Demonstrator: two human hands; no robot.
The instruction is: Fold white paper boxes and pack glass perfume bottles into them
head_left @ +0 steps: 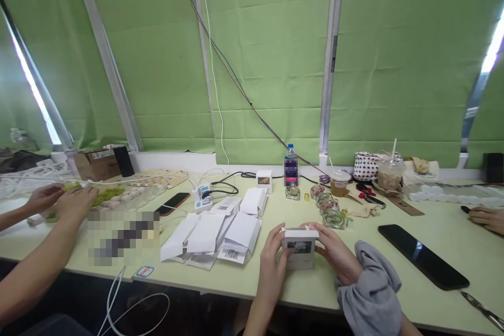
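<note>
A small white box point(302, 262) with a flower picture on its front stands upright near the table's front edge. My left hand point(273, 258) grips its left side, thumb across the front. On the right side, my right hand point(337, 253) closes round the box, its fingers at the top edge and partly hidden. Left of my hands lies a pile of flattened white boxes point(207, 233), some with barcodes. Beyond the box, several glass perfume bottles point(334, 219) stand in a row with small yellow caps point(306, 197). Another white picture box point(263, 182) stands farther back.
A water bottle point(291, 167), drink cups point(389, 173) and a power strip point(202, 197) stand at the back. A phone point(423, 257) and scissors point(482, 310) lie right. Another person's hands point(74, 202) work at left; a further hand point(486, 218) shows at right.
</note>
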